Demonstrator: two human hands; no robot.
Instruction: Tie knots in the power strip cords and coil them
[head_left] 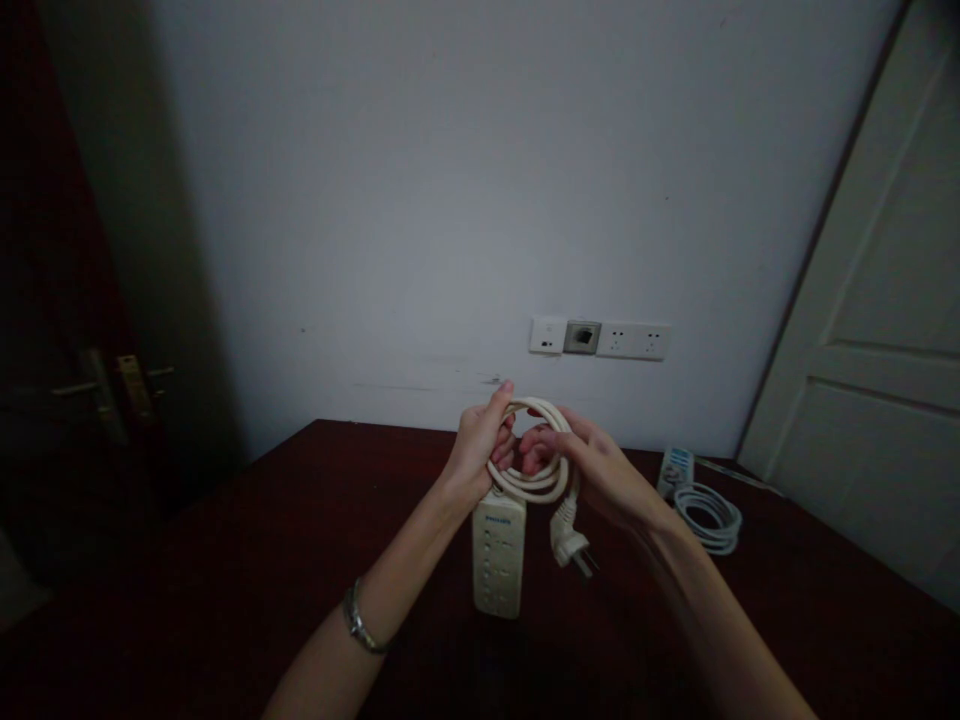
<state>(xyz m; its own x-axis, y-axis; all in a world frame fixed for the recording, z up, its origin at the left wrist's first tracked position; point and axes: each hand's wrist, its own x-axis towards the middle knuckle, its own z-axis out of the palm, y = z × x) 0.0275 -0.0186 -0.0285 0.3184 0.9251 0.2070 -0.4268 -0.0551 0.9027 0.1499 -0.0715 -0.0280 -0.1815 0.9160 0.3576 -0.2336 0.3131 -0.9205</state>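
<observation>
A white power cord [536, 492] is wound in a loop between my two hands above the table. My left hand [484, 440] grips the loop's left side, thumb up and fingers curled through it. On the right side, my right hand [581, 450] is closed around the same cord, its fingers bent into the loop. Below my left hand hangs a white power strip [499, 555], upright, its socket face toward me. The cord's plug [570, 542] dangles under my right hand with its prongs pointing down and to the right.
On the dark red table [360, 500], a second power strip [676, 470] with a coiled white cable [709, 520] lies at the back right. Wall sockets [634, 341] sit above the table's far edge. A pale door [885, 300] stands at the right.
</observation>
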